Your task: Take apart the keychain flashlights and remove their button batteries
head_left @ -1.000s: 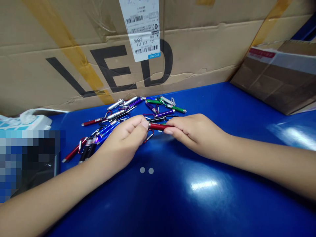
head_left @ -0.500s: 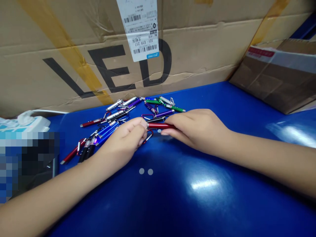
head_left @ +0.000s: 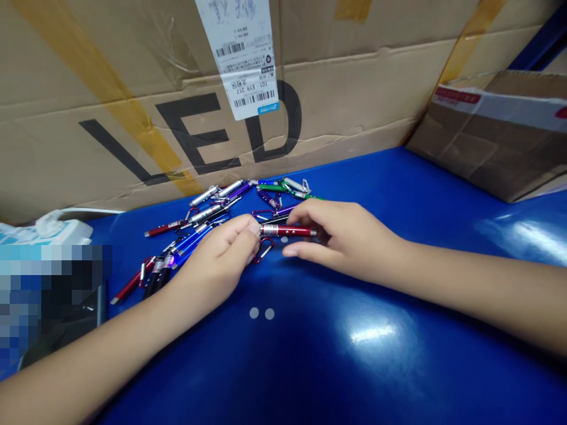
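While the left hand clamps its fingers on a red penlight, the right hand, fingers apart, surrounds its free end; handling seems unfinished, other penlights lying beyond.

Right hand: pinch on pen released, thumb now dropped clear. Pen rolled; I see white label, two pale dots, tip, all hidden earlier.
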Motion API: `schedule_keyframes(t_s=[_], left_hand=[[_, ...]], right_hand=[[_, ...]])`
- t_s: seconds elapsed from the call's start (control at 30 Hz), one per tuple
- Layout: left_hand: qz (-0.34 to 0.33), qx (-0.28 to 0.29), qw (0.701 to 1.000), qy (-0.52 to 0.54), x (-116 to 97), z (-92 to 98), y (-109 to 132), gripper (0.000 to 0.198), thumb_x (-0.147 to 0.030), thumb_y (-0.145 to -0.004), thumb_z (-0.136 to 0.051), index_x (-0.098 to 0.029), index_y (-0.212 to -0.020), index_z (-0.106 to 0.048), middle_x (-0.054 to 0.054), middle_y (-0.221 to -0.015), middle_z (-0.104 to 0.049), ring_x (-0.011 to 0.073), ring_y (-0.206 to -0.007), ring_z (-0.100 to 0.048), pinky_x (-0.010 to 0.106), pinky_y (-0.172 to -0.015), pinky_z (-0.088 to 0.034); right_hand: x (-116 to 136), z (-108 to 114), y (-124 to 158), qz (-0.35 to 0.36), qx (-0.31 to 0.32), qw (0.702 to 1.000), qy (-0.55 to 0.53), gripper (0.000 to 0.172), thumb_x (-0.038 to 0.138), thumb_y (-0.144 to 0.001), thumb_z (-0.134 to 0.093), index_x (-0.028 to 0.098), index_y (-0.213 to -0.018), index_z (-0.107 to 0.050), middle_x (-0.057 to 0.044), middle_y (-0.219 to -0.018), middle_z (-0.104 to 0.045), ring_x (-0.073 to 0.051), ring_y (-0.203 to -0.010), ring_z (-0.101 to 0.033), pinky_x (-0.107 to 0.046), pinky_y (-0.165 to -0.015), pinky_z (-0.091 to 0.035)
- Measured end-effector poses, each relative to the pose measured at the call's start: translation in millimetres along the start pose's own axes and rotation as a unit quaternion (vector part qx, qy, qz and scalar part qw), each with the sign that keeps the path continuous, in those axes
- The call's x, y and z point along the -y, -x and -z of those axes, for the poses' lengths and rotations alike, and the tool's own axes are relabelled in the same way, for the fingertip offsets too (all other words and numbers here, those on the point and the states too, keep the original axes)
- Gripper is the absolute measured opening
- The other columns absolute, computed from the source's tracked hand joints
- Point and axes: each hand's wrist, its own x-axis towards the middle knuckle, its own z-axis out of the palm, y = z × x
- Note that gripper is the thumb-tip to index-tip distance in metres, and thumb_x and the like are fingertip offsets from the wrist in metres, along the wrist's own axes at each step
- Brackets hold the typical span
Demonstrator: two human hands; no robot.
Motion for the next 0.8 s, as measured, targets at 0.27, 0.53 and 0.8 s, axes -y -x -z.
schedule_keyframes(t_s=[0.27, 0.53, 0.8], left_hand=[[-0.045, -0.034, 0.991, -0.121, -9, -1.4, 6, 0.034, -0.038, -0.095, -0.035, -0.021, -0.066, -0.037, -0.004, -0.061, -0.040, 0.0126, -0.056, -0.038, 0.026, -0.053, -0.030], [-0.131, -0.056, 0.967, -0.210, -15, 0.5, 8, 0.030, -0.028, -0.094, -0.033, -0.022, -0.065, -0.038, -0.005, -0.058, -0.041, 0.0121, -0.052, -0.039, 0.026, -0.052, -0.031], [-0.170, -0.040, 0.942, -0.285, -16, 7.7, 4, 0.031, -0.028, -0.096, -0.029, -0.021, -0.067, -0.041, -0.003, -0.059, -0.047, 0.0132, -0.053, -0.042, 0.026, -0.053, -0.031]], right_hand=[[6, 5, -1, -0.004, 0.036, 0.998, -0.053, 0.034, 0.040, -0.094, -0.048, 0.017, -0.072, -0.058, 0.002, -0.064, -0.058, -0.010, -0.059, -0.051, -0.023, -0.058, -0.032], [8, 6, -1, -0.108, 0.134, 0.924, -0.341, 0.035, 0.045, -0.095, -0.044, 0.016, -0.081, -0.059, 0.009, -0.053, -0.048, -0.004, -0.042, -0.039, -0.020, -0.049, -0.035], [4, 9, -5, -0.126, 0.183, 0.905, -0.364, 0.037, 0.047, -0.096, -0.040, 0.017, -0.086, -0.059, 0.009, -0.049, -0.045, -0.005, -0.036, -0.034, -0.020, -0.040, -0.027]])
